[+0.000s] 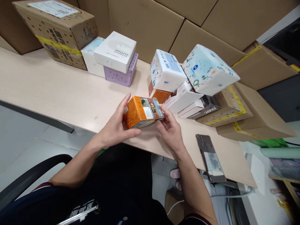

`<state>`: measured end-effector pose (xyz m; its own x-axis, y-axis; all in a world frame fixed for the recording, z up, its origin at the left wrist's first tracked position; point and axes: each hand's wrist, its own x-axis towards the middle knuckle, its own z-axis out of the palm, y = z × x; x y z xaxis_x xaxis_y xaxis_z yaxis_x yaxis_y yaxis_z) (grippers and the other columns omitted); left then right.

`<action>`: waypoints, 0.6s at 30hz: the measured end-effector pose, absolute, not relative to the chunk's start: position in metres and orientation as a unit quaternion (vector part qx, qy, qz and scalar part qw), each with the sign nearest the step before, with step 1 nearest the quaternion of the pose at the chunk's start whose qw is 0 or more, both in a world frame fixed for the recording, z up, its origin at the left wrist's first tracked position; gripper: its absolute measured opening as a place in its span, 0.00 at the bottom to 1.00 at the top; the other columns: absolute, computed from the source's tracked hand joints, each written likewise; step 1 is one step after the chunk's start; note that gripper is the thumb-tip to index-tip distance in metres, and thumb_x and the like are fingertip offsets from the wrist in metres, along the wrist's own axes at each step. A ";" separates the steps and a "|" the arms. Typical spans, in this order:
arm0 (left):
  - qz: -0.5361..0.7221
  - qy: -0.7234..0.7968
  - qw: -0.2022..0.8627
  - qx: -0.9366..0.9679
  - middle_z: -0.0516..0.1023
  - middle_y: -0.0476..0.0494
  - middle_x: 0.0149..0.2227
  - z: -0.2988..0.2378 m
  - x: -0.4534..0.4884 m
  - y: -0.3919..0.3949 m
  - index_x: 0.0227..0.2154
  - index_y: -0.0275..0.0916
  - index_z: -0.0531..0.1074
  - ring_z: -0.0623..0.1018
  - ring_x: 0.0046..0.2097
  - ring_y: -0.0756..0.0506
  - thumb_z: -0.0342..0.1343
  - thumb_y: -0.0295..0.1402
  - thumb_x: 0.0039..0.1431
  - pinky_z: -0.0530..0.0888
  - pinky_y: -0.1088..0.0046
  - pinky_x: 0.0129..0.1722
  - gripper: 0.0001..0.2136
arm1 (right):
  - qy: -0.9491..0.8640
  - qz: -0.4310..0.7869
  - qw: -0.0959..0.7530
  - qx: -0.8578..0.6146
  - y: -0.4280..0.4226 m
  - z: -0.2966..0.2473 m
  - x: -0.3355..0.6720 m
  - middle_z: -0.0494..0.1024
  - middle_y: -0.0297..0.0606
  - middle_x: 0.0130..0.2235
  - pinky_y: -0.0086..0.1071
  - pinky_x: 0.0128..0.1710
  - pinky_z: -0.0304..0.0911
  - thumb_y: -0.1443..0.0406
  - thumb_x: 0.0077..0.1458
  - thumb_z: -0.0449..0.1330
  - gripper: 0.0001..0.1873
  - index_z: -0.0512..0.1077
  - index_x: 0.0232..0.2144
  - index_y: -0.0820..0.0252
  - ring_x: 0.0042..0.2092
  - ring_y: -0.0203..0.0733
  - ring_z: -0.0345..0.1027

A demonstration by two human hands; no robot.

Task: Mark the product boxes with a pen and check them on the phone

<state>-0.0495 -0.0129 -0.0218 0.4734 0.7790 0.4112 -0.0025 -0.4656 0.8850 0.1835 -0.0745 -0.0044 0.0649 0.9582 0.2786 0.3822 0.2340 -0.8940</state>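
Observation:
Near the table's front edge, an orange printed box (142, 113) is held between my two hands, slightly tilted. My left hand (117, 125) cups its left end, fingers up along the far side and thumb stretched along the lower front. At the right end, my right hand (170, 126) grips the corner with thumb and fingertips; its other fingers are curled. Just behind stands another orange box (160, 95), partly hidden under a tissue pack (167, 70). Further left, a white power bank box (116, 51) rests on a purple box (120, 73).
A large tissue pack (208, 70) sits on white boxes (182, 97) to the right. Taped cardboard boxes stand at the far right, and a carton (58, 34) at the back left. A phone (211, 157) lies near the right front edge. A chair armrest (32, 175) is at lower left.

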 end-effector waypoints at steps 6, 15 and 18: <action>0.461 0.309 0.473 0.684 0.69 0.33 0.65 -0.020 -0.042 -0.015 0.73 0.50 0.51 0.77 0.60 0.34 0.71 0.45 0.57 0.78 0.53 0.59 0.46 | -0.555 0.285 0.520 -0.584 -0.074 0.000 0.183 0.83 0.39 0.44 0.37 0.34 0.75 0.46 0.62 0.62 0.27 0.71 0.58 0.51 0.34 0.40 0.76; 0.479 0.347 0.538 0.600 0.80 0.45 0.37 -0.011 -0.044 -0.010 0.57 0.41 0.68 0.79 0.37 0.44 0.65 0.55 0.59 0.76 0.68 0.35 0.30 | -0.566 0.048 0.248 -0.785 -0.084 0.015 0.223 0.77 0.38 0.31 0.37 0.35 0.61 0.54 0.58 0.63 0.21 0.77 0.50 0.56 0.34 0.46 0.69; 0.464 0.359 0.535 0.608 0.81 0.44 0.37 -0.006 -0.045 -0.007 0.54 0.40 0.72 0.79 0.37 0.43 0.61 0.57 0.60 0.75 0.68 0.35 0.29 | -0.600 0.079 0.198 -0.771 -0.086 0.015 0.224 0.75 0.34 0.27 0.34 0.32 0.56 0.59 0.59 0.60 0.18 0.78 0.50 0.54 0.30 0.44 0.67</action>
<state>-0.0454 -0.0075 -0.0059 0.3115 0.9328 0.1814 -0.0605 -0.1710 0.9834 0.2237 -0.0856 0.0147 0.2678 0.9565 0.1156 0.8936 -0.2017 -0.4011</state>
